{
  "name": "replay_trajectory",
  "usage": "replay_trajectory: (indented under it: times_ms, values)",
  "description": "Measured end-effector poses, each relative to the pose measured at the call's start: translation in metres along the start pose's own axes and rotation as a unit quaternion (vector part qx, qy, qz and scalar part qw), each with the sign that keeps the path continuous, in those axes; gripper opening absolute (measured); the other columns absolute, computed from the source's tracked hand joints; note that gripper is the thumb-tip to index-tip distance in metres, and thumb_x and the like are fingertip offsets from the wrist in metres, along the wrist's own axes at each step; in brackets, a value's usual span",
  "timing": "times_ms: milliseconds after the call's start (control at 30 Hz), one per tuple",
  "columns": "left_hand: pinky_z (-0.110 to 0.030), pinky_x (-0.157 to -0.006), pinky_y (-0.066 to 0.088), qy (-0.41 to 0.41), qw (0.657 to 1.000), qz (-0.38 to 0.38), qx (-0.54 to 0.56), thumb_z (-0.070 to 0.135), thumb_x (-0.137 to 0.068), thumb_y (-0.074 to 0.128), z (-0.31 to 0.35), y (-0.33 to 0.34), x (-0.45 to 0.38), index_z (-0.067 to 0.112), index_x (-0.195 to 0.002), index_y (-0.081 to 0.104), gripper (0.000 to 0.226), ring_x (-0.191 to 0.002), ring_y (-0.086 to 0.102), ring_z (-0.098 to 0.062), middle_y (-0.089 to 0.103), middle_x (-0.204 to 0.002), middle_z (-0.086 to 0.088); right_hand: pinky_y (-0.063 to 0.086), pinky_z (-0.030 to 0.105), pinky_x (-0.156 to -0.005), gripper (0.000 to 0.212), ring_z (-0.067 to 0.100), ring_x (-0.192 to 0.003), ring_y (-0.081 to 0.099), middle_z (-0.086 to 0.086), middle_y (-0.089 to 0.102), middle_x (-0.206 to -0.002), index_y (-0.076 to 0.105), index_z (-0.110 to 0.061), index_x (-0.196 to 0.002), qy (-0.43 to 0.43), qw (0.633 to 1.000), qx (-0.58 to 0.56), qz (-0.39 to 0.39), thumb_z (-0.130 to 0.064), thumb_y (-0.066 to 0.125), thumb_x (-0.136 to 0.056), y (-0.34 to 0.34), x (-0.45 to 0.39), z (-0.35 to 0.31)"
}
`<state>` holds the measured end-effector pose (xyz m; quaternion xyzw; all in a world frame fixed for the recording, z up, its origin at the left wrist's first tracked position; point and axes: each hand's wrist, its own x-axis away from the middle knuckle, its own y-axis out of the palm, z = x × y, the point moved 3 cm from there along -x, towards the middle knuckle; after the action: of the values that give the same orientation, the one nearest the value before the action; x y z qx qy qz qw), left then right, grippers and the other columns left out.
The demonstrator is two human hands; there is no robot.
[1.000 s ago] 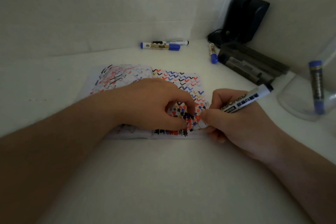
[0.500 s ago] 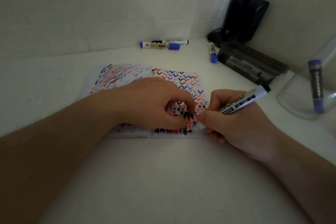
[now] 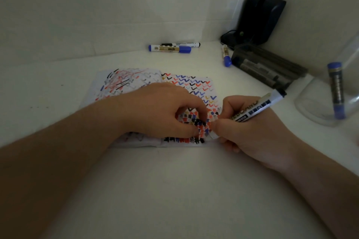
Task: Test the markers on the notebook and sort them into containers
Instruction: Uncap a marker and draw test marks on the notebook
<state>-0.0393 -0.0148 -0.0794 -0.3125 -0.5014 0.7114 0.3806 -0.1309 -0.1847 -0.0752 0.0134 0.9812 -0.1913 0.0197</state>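
An open notebook (image 3: 136,81) lies flat on the white table, its pages full of red, blue and black test marks. My left hand (image 3: 161,110) rests on the right page with curled fingers. Its thumb and forefinger pinch a small dark piece that looks like the marker cap (image 3: 200,122). My right hand (image 3: 248,136) grips a white marker (image 3: 256,107) with a black end. The marker's tip points down at the page's lower right corner and is hidden by my fingers.
A clear container (image 3: 310,106) at the right holds an upright blue marker (image 3: 336,91). A dark box (image 3: 272,68) with markers sits behind it, a blue marker (image 3: 226,56) beside it. Two more markers (image 3: 169,48) lie by the back wall. A black device (image 3: 260,17) fills the corner.
My right hand has shifted a little left and down with the marker over the page's corner. My left hand has stayed in place.
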Motion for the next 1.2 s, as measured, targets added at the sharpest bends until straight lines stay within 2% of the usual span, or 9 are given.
replay_trajectory:
  times_ms: [233,333,433,567,633,733,800,1000,1200]
  values:
    - [-0.03,-0.074,0.046,-0.019,1.0,-0.008,0.001,0.067,-0.086,0.055,0.003,-0.001,0.003,0.058,-0.119,0.054,0.034,-0.08,0.053,0.001,0.057,-0.083,0.017,0.042,0.023,-0.04,0.031,0.018,-0.041,0.053,0.013,0.06,-0.053,0.053,-0.009,-0.06,-0.005,1.0,-0.009,-0.004,0.004,0.069,-0.083,0.0,-0.002,0.005]
    - [-0.031,-0.068,0.045,-0.059,0.996,-0.005,0.06,0.032,-0.101,0.05,-0.001,-0.001,0.004,0.055,-0.127,0.043,0.035,-0.073,0.053,-0.004,0.058,-0.081,0.011,0.04,0.021,-0.039,0.029,0.017,-0.041,0.05,0.012,0.056,-0.053,0.053,-0.004,-0.062,0.004,0.999,-0.046,-0.025,0.005,0.069,-0.084,-0.002,-0.003,0.005]
    - [-0.024,-0.077,0.049,-0.085,0.987,0.028,0.134,0.015,-0.108,0.042,-0.008,-0.004,0.008,0.045,-0.128,0.032,0.038,-0.086,0.06,0.0,0.066,-0.1,0.015,0.031,0.019,-0.038,0.032,0.014,-0.039,0.035,0.007,0.046,-0.05,0.053,-0.011,-0.064,0.001,0.983,-0.182,-0.023,0.005,0.069,-0.085,-0.011,-0.008,0.006]
    - [-0.023,-0.091,0.051,-0.094,0.975,0.048,0.193,0.024,-0.102,0.06,-0.014,-0.01,0.012,0.038,-0.114,0.041,0.026,-0.103,0.065,0.008,0.071,-0.106,0.03,0.028,0.023,-0.044,0.013,0.013,-0.049,0.04,0.001,0.053,-0.061,0.065,-0.015,-0.083,-0.017,0.949,-0.312,-0.036,-0.014,0.077,-0.079,-0.023,-0.013,0.007]
    - [-0.021,-0.09,0.051,-0.084,0.976,0.05,0.195,0.024,-0.1,0.064,-0.012,-0.011,0.012,0.037,-0.108,0.045,0.024,-0.103,0.065,0.01,0.072,-0.105,0.031,0.033,0.024,-0.049,0.024,0.015,-0.057,0.045,0.004,0.058,-0.069,0.072,-0.014,-0.092,-0.002,0.938,-0.34,-0.06,-0.028,0.082,-0.074,-0.024,-0.014,0.008]
    - [-0.024,-0.094,0.052,-0.08,0.975,0.059,0.198,0.023,-0.1,0.064,-0.009,-0.011,0.014,0.036,-0.107,0.051,0.02,-0.105,0.065,0.01,0.073,-0.107,0.03,0.03,0.03,-0.056,0.045,0.02,-0.063,0.045,0.009,0.064,-0.076,0.078,-0.008,-0.098,0.03,0.931,-0.357,-0.076,-0.039,0.057,-0.074,-0.023,-0.016,0.012]
    - [-0.028,-0.097,0.053,-0.081,0.974,0.063,0.202,0.024,-0.1,0.064,-0.008,-0.012,0.015,0.037,-0.108,0.053,0.018,-0.105,0.066,0.009,0.073,-0.107,0.029,0.03,0.031,-0.057,0.052,0.021,-0.063,0.046,0.012,0.066,-0.077,0.079,-0.006,-0.099,0.037,0.93,-0.356,-0.078,-0.038,0.045,-0.075,-0.023,-0.017,0.013]
    - [-0.027,-0.097,0.053,-0.08,0.973,0.071,0.205,0.026,-0.1,0.064,-0.005,-0.013,0.015,0.038,-0.11,0.055,0.018,-0.103,0.065,0.013,0.072,-0.107,0.033,0.038,0.027,-0.053,0.047,0.021,-0.059,0.049,0.014,0.067,-0.077,0.077,-0.007,-0.097,0.053,0.934,-0.345,-0.072,-0.032,0.043,-0.075,-0.02,-0.018,0.014]
    - [-0.013,-0.09,0.05,-0.075,0.972,0.092,0.203,0.031,-0.096,0.067,-0.005,-0.011,0.013,0.045,-0.109,0.057,0.022,-0.103,0.064,0.015,0.07,-0.109,0.035,0.044,0.026,-0.051,0.007,0.023,-0.056,0.056,0.018,0.073,-0.083,0.061,-0.017,-0.087,0.057,0.943,-0.324,-0.047,-0.018,0.056,-0.082,-0.016,-0.018,0.014]
